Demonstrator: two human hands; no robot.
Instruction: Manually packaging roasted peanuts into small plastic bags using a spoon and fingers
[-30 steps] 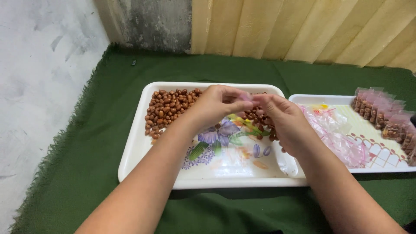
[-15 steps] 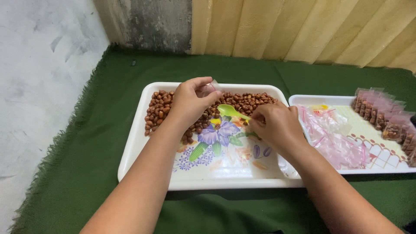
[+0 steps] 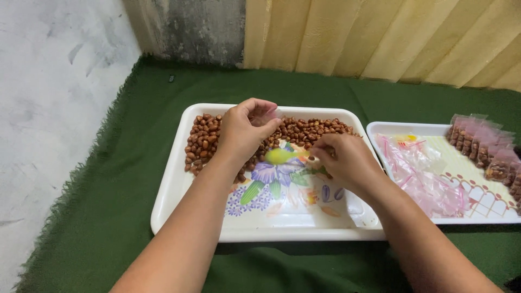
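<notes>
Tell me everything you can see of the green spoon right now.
The green spoon is small, lime-coloured and looks like plastic. Its bowl points left, blurred, over the flowered white tray beside the peanuts. The right hand pinches its handle, hiding the end. The left hand is just above, apart from it.

One camera only — worn on the person's head, it looks forward and steeply down along both forearms. It sits close: the arms enter from the bottom edge and the left hand (image 3: 247, 130) and right hand (image 3: 342, 160) fall near the picture's centre. The view takes in the green cloth (image 3: 108, 217), two white trays — one (image 3: 173, 190) central, the other (image 3: 380, 130) cut off at the right — and a curtain (image 3: 380, 38) at the top.
</notes>
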